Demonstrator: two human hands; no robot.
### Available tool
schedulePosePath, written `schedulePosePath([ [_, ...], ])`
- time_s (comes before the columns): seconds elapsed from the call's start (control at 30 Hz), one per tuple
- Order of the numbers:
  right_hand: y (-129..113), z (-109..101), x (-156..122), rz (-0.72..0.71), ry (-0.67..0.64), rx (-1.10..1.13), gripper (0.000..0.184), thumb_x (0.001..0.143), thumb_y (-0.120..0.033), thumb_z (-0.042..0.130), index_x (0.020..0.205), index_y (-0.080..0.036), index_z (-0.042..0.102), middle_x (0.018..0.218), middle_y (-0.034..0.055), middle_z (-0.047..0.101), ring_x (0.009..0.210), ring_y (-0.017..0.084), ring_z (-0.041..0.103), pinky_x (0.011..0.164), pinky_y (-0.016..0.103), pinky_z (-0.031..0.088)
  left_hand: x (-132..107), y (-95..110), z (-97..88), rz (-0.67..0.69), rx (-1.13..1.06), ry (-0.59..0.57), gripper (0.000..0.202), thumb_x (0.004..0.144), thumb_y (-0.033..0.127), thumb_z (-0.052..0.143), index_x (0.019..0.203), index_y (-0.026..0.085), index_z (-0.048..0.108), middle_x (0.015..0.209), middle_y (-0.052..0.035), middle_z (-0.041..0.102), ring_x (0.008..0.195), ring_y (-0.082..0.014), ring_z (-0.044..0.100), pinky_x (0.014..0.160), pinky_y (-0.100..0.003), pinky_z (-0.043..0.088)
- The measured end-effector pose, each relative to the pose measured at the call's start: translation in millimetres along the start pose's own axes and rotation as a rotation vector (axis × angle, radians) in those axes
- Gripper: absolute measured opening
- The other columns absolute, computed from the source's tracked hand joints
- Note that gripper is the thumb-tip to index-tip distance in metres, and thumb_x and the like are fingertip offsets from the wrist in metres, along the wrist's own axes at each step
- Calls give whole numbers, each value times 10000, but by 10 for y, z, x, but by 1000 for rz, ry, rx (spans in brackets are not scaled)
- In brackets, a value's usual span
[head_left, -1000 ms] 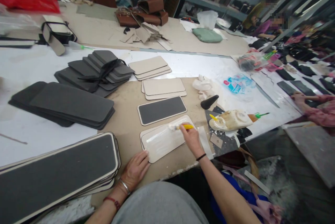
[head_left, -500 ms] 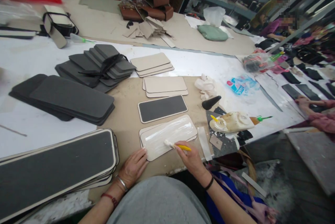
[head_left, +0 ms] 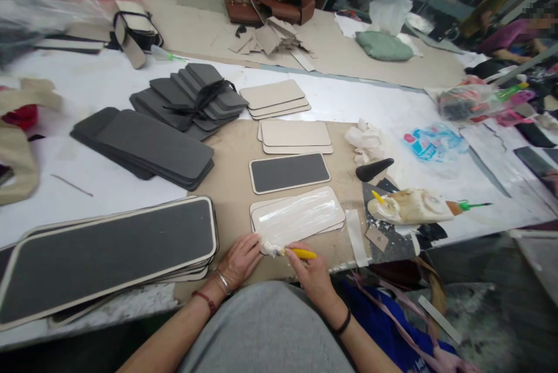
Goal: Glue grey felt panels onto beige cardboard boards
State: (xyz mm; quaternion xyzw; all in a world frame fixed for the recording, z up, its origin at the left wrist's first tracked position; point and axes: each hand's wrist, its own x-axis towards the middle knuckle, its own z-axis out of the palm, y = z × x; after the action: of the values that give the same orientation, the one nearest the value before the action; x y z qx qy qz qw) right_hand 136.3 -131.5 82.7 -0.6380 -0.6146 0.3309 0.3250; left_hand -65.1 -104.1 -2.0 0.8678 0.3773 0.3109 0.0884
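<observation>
Where the brown work board (head_left: 226, 187) fills the middle of the frame, a stack of long dark panels (head_left: 108, 257) lies at lower left. Just below centre sits the cream panel (head_left: 300, 216), glossy with glue, on top of another. The left hand (head_left: 239, 259) lays loose, flat fingers on that panel's near left corner. The right hand (head_left: 313, 277) pinches a yellow-handled brush (head_left: 293, 253), its bristles touching the panel's near edge.
</observation>
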Motion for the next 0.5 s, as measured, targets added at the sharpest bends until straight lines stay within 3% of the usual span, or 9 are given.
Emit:
schedulePosePath([
  [0.13,-98,138,233,21,96,71,216,834,-352,500,850,-175,623,836,68,655,802,178,612,748,292,476,-1,6,1,-15,-21,4,192,814,183,515,980,136,600,1001,-116,629,1010,-207,560,872,-362,508],
  [0.3,-77,310,595,23,72,144,253,830,-394,487,822,-178,616,821,56,649,776,164,603,729,272,461,-6,0,3,-26,-25,-20,185,823,188,494,969,142,599,997,-114,630,1000,-207,569,856,-359,521],
  [0.37,23,192,714,51,145,69,282,823,-424,480,818,-175,613,814,56,648,766,170,599,724,282,451,-11,-5,4,-16,-16,-15,180,819,181,498,959,137,603,990,-116,631,995,-211,574,853,-364,522],
  [0.5,185,-243,789,99,338,-128,314,809,-456,483,828,-170,609,815,67,649,755,189,592,732,312,434,-31,-18,16,-8,-19,2,175,813,175,506,951,140,609,989,-117,632,1000,-212,572,852,-367,522],
])
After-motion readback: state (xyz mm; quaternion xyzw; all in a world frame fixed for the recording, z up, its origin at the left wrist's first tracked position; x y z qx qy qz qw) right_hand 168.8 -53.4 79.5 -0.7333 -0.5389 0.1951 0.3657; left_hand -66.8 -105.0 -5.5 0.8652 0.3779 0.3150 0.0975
